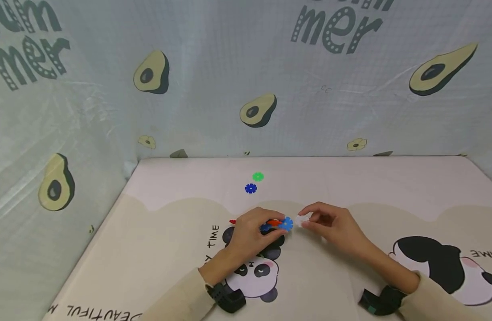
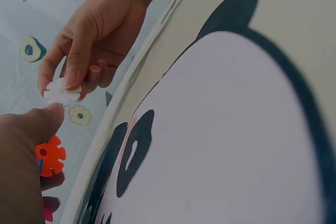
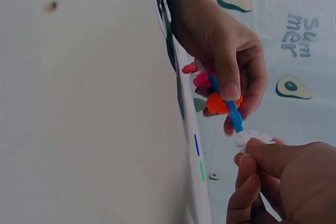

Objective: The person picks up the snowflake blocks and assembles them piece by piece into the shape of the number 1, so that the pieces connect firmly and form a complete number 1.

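the left hand point(image 1: 250, 229) grasps a light blue notched disc point(image 1: 287, 223) between thumb and fingers, with an orange notched disc point(image 3: 216, 103) and a pink piece point(image 3: 202, 80) clustered beside it within the same grasp. the right hand point(image 1: 335, 225) pinches a white notched disc point(image 1: 301, 220) by its edge, just beside the light blue notched disc's free rim; i cannot tell whether the two touch. a dark blue notched disc point(image 1: 251, 188) and a green notched disc point(image 1: 258, 177) lie farther off on the panda-print tabletop point(image 1: 310, 285). the step in hand looks like slotting white into light blue. to do it well, i would set the discs crosswise, line up notch with notch, and push straight in. gripping close to the joint should stop the cluster twisting; fingertips should leave the meeting notches uncovered.
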{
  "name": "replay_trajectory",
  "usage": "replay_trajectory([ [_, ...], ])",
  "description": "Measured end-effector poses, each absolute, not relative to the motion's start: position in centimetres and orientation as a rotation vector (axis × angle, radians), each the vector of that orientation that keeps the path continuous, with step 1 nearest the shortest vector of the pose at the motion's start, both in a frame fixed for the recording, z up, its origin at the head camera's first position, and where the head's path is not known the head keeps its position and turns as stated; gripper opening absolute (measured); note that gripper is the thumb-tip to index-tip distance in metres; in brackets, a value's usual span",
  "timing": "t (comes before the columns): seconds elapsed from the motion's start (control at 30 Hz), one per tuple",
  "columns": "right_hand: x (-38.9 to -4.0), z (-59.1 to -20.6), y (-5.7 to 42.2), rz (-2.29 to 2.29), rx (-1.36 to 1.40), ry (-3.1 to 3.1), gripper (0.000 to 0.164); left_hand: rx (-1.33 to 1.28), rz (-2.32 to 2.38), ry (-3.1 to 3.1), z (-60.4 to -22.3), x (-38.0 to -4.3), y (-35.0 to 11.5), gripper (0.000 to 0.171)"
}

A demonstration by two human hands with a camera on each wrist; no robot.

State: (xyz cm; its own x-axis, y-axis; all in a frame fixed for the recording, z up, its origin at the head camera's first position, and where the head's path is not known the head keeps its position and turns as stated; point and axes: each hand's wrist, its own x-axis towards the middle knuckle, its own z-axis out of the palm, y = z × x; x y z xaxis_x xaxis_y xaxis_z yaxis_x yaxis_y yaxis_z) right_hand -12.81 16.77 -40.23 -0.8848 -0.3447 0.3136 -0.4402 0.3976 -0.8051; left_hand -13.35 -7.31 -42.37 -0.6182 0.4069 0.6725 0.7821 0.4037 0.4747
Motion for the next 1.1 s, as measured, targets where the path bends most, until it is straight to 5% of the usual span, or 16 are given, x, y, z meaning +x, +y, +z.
replay_trajectory([
  [1.1,-12.5,-41.3,16.1,1.490,0.825,-2.424,0.021,-1.024,-1.161,-2.185,-42.0,-13.3,-7.1,0.028],
])
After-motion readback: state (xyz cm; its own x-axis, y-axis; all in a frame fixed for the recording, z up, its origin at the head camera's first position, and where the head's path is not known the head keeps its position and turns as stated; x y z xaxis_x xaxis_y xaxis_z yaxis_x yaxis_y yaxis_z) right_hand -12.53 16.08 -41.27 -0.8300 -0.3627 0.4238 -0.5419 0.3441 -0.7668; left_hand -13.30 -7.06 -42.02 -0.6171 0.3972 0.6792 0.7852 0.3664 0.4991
